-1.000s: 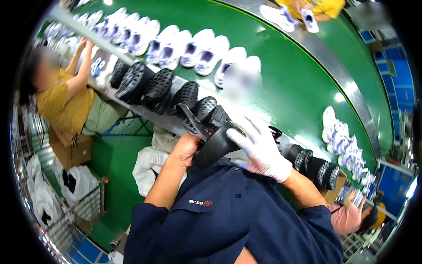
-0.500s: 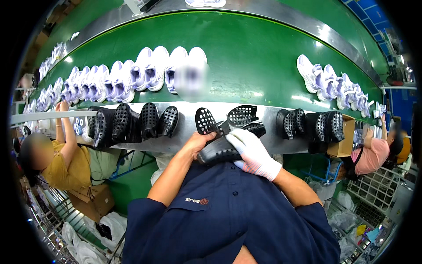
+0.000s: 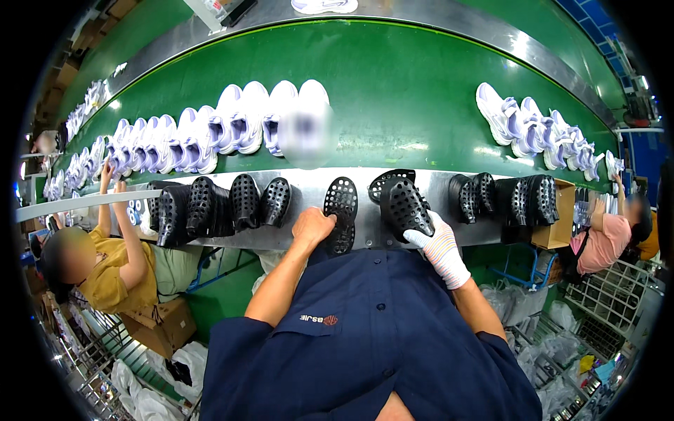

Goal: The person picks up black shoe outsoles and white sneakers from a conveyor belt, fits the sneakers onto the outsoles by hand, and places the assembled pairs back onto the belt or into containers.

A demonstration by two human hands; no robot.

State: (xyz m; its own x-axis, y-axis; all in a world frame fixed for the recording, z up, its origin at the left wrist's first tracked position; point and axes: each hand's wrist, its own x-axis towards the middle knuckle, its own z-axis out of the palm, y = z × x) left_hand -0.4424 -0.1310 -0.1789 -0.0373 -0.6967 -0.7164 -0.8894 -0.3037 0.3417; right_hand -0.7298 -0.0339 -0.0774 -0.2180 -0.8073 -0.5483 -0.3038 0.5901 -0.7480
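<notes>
The bare left hand (image 3: 313, 226) lay closed over the lower part of a black perforated sole (image 3: 341, 208) standing on the metal ledge (image 3: 435, 184). Just to its right, the gloved right hand (image 3: 439, 242) gripped the near end of a second black sole (image 3: 404, 205), fingers wrapped around it. More black soles (image 3: 210, 209) stood left of the left hand, white shoes (image 3: 235, 126) beyond on the green belt (image 3: 393, 91).

A single head-worn fisheye view looks steeply down and forward over the wearer's chest onto the metal ledge (image 3: 421, 184), which crosses the middle of the frame close below the lens. Beyond the ledge the green conveyor belt (image 3: 393, 91) bows toward the top rim; nearer than it, the wearer's blue shirt (image 3: 379, 337) fills the lower edge.
</notes>
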